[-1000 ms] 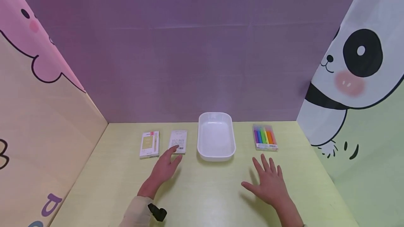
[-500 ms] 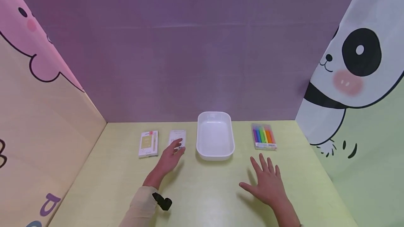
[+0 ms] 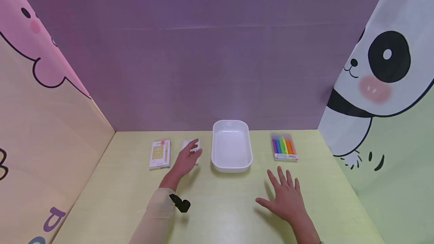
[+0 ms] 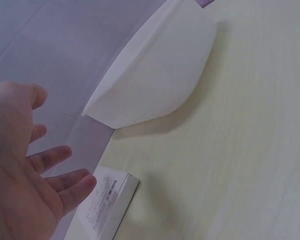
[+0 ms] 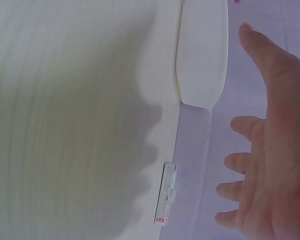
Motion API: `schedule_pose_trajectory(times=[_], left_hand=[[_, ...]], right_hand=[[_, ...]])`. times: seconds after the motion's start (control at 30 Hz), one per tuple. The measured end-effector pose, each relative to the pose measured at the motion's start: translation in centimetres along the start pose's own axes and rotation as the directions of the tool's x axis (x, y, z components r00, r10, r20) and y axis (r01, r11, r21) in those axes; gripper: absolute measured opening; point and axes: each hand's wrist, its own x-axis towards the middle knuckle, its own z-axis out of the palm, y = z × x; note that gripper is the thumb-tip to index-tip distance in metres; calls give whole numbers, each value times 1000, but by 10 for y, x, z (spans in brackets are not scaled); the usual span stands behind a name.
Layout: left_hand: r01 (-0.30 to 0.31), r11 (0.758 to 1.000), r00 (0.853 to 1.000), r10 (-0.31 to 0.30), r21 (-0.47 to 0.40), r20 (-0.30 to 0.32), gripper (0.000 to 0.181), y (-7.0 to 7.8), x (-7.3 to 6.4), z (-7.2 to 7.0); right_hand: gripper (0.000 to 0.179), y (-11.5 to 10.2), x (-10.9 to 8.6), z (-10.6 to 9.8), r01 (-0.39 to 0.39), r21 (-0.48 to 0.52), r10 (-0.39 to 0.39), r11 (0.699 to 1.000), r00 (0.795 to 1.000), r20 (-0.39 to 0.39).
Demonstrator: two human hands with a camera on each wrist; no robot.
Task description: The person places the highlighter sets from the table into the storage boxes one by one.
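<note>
My left hand [image 3: 185,160] hovers over a small white box with printed text and a barcode [image 4: 101,200], fingers loosely spread and nothing in them. In the head view the hand hides most of that box. Fingers spread wide, my right hand [image 3: 288,200] hangs over the table, nearer to me than a clear pack of coloured markers [image 3: 285,147]. The pack shows edge-on in the right wrist view. Between the hands, farther back, stands a white rectangular tray [image 3: 232,165] with bare insides. Left of the barcode box lies another white box with a gold panel [image 3: 159,155].
The pale wooden table [image 3: 217,214] ends at a purple back wall [image 3: 217,55]. Printed side panels rise at both edges: a pink cartoon on the left [image 3: 40,48], a panda on the right [image 3: 383,82]. A black wrist camera [image 3: 181,203] sits on the left sleeve.
My left hand has moved forward and slightly right, from the near edge of the barcode box to over it, covering more of it. My right hand has barely shifted, slightly left.
</note>
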Motion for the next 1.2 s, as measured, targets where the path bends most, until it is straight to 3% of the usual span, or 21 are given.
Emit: schedule_pose_trajectory(times=[0.43, 0.73, 1.2], left_hand=[[41, 999, 999, -41, 1, 0, 51, 2, 14, -1], [9, 999, 1000, -9, -38, -3, 48, 2, 20, 2], [30, 999, 999, -29, -41, 17, 50, 8, 29, 10]], right_hand=[[97, 1, 1, 2, 7, 31, -8, 999, 1000, 8], [95, 0, 1, 3, 14, 38, -15, 999, 1000, 18], [91, 1, -1, 3, 31, 28, -31, 999, 999, 21]])
